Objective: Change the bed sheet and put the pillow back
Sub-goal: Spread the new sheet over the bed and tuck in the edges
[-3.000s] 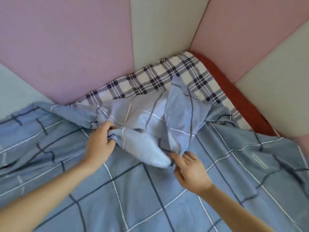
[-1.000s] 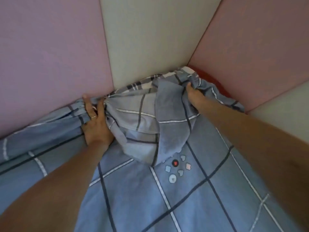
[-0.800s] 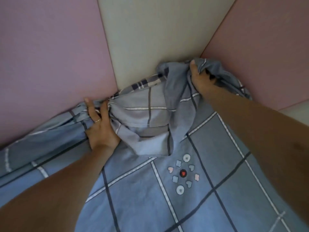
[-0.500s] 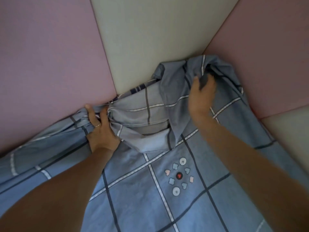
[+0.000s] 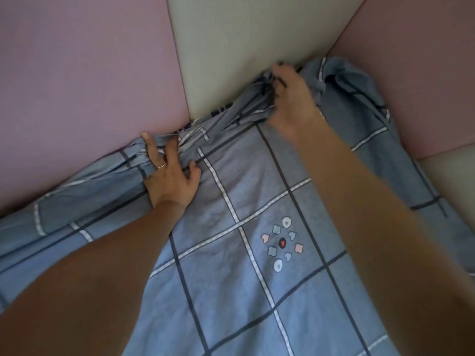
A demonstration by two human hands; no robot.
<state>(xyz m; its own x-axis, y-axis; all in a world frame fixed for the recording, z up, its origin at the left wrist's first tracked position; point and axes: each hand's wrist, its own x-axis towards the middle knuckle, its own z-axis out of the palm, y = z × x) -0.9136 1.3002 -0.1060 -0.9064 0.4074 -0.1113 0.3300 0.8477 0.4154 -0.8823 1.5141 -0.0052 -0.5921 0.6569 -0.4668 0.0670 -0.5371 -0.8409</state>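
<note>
- Since half a second ago the right hand has left the corner at 2 o'clock and now sits at 1 o'clock against the cream panel. The loose flap that lay folded back between the hands is gone, drawn out flat toward the wall.
- The left hand gripped a bunch of cloth then; now its fingers are spread.
- Less of the plaid sheet shows than before: only dark slivers along the wall at 12 o'clock.
- The sheet, blue with a dark and white grid, covers the bed from 3 round to 9 o'clock. Its far edge is bunched along the panels, with a heap in the corner at 2 o'clock.
- A printed motif at 5 o'clock is a ring of small hearts and flowers round a dark dot with a red heart.
- The left hand, at 9 o'clock, is wide and presses the gathered edge down beside the pink panel; a thin ring is on one finger.
- The right hand is blurred; its fingers curl into the gathered fold and hold it.
</note>
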